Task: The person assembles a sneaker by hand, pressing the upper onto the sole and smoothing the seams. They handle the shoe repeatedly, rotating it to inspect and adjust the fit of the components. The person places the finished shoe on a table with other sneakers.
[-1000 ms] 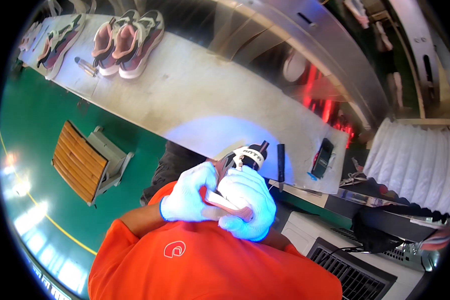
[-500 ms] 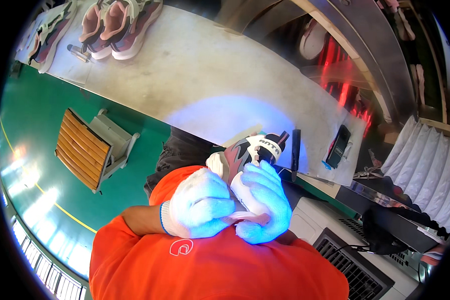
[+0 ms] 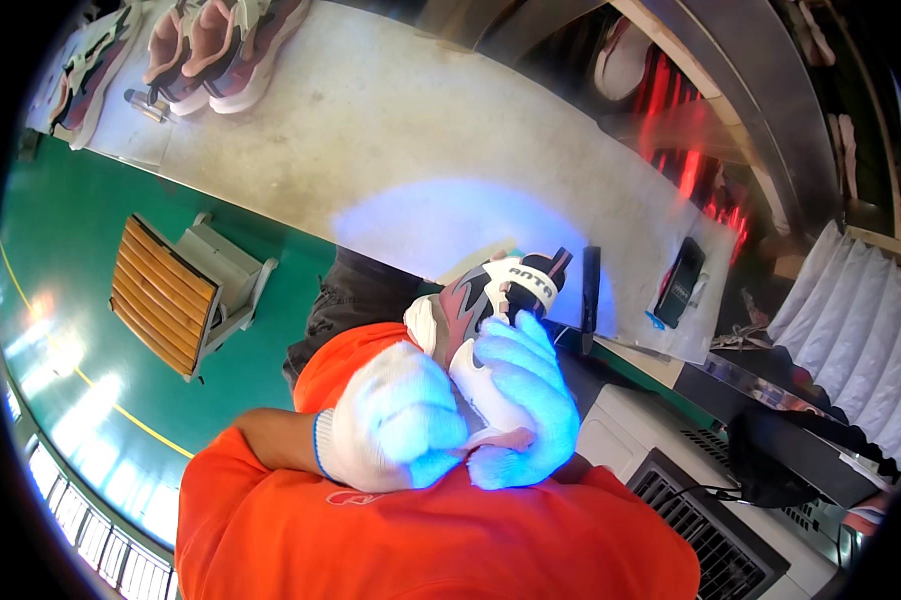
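Held close against my chest is a sneaker (image 3: 463,312) in white, grey and maroon, with black at its collar and a pull loop. My right hand (image 3: 530,400), in a white knit glove, wraps round its right side. My left hand (image 3: 395,415), gloved the same way, is closed at the shoe's near left part, beside a pink patch. Its fingertips are partly hidden, and blue light falls on both gloves. Past the shoe, a slim black tool (image 3: 590,290) lies on the worktable (image 3: 310,130).
Finished-looking sneakers (image 3: 240,70) and a small clear bottle (image 3: 147,104) stand at the table's far left. A phone (image 3: 678,283) lies at its right end. A slatted stool (image 3: 165,295) is on the green floor. Right are a white pleated duct (image 3: 850,340), a grilled machine (image 3: 710,530) and red-lit equipment (image 3: 675,130).
The sneaker has shifted slightly left and up in the view, and both hands have moved a little with it. The pink strip between the hands shows less. Both hands stay closed on the shoe.
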The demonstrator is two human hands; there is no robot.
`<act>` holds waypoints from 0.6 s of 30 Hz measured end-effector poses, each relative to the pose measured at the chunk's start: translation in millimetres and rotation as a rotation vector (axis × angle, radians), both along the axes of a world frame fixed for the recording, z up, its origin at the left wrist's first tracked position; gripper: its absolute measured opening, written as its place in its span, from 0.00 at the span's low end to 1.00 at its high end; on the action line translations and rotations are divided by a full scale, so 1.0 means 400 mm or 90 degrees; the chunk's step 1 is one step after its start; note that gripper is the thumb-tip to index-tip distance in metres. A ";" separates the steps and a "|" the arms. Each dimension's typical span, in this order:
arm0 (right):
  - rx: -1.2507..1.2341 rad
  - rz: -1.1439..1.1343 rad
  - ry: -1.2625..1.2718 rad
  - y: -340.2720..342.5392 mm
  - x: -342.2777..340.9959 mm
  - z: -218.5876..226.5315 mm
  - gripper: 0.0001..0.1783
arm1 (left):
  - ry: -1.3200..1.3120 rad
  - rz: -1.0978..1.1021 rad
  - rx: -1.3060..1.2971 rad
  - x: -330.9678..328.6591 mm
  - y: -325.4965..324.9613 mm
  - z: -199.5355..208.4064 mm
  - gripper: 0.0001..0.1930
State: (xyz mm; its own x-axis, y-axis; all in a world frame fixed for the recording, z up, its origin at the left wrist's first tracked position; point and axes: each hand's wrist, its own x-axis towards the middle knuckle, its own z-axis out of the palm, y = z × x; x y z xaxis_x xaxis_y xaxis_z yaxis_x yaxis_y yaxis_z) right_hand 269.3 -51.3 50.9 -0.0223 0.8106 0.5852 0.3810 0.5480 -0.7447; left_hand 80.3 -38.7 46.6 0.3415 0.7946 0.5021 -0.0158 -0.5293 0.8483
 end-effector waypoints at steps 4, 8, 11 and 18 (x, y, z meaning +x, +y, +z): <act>-0.024 0.006 -0.002 -0.013 0.007 -0.015 0.47 | -0.039 -0.028 0.085 -0.005 -0.001 -0.018 0.20; -0.088 0.103 -0.026 0.021 0.062 0.013 0.43 | 0.015 -0.031 0.158 -0.012 0.065 -0.014 0.18; -0.126 0.143 -0.046 0.024 0.084 0.032 0.42 | 0.069 -0.075 0.090 -0.009 0.105 0.005 0.12; -0.194 0.193 -0.106 0.020 0.138 0.068 0.42 | 0.128 -0.224 0.008 0.048 0.176 0.040 0.14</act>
